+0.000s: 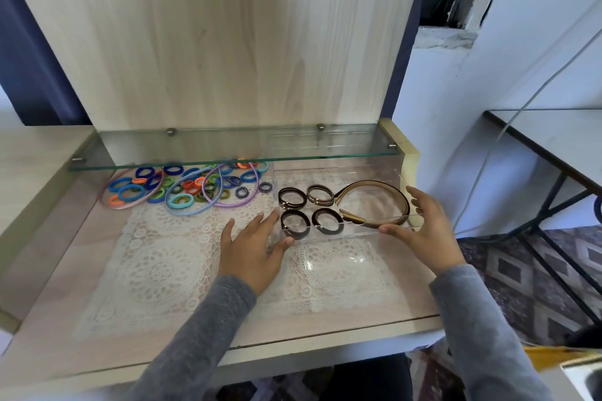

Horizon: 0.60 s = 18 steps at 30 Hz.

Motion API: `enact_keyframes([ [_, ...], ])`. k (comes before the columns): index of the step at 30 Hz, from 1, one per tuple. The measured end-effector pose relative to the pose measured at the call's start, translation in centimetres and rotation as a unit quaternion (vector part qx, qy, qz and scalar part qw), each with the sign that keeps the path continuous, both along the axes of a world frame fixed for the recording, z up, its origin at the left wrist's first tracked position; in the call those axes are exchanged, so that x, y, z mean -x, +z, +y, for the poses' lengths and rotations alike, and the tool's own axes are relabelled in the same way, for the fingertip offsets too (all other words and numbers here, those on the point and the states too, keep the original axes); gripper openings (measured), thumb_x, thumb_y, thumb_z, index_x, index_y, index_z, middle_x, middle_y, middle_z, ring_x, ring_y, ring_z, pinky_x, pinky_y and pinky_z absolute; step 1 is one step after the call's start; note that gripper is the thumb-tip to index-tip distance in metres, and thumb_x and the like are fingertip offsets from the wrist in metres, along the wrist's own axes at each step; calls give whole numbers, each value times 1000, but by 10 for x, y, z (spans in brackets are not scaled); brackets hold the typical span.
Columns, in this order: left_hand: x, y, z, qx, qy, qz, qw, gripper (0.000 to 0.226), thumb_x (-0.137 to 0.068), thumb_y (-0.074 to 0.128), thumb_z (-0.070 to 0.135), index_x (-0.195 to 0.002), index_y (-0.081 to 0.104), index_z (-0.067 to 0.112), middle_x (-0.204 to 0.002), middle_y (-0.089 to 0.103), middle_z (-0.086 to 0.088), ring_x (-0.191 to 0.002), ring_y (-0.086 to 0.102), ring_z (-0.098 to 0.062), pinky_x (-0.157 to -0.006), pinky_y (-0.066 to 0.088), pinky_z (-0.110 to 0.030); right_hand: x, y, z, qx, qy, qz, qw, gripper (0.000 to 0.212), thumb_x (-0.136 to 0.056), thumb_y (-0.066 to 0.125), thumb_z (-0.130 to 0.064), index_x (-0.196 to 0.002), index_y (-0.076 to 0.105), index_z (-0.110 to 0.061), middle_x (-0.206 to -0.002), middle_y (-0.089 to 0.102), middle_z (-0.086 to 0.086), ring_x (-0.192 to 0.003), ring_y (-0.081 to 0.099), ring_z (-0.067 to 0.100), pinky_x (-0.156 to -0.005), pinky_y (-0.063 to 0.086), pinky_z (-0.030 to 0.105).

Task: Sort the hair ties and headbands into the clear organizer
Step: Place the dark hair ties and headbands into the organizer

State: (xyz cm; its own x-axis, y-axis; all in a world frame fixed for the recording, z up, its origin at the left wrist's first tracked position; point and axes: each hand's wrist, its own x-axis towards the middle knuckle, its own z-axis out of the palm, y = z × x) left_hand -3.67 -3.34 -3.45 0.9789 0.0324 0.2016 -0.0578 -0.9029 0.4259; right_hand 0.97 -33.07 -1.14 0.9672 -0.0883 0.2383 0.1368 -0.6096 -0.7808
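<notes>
Desk surface [97,270] carries a lace mat [163,264] at frame centre, below a glass shelf [195,146]. Right of centre, on the mat, sits the clear organizer [335,235]. Left hand [254,244] and right hand [423,231] flank it. Their fingers are near straight against its side walls and their thumbs are at its front edge, with nothing clasped. Inside it, brown headbands [374,202] lie right and dark hair ties [293,198] lie left. Loose coloured hair ties [182,185] and pastel headbands [195,208] lie left of centre.
</notes>
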Motion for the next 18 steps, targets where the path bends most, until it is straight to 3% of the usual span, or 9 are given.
enact_keyframes([
  [18, -8, 16, -2, 13, 21, -2, 1000, 60, -95, 37, 57, -148, 29, 32, -149, 40, 3, -141, 30, -10, -116, 2, -36, -11, 8, 3, 7, -3, -10, 1000, 96, -57, 88, -34, -139, 41, -21, -138, 43, 4, -123, 43, 20, -103, 38, 37],
])
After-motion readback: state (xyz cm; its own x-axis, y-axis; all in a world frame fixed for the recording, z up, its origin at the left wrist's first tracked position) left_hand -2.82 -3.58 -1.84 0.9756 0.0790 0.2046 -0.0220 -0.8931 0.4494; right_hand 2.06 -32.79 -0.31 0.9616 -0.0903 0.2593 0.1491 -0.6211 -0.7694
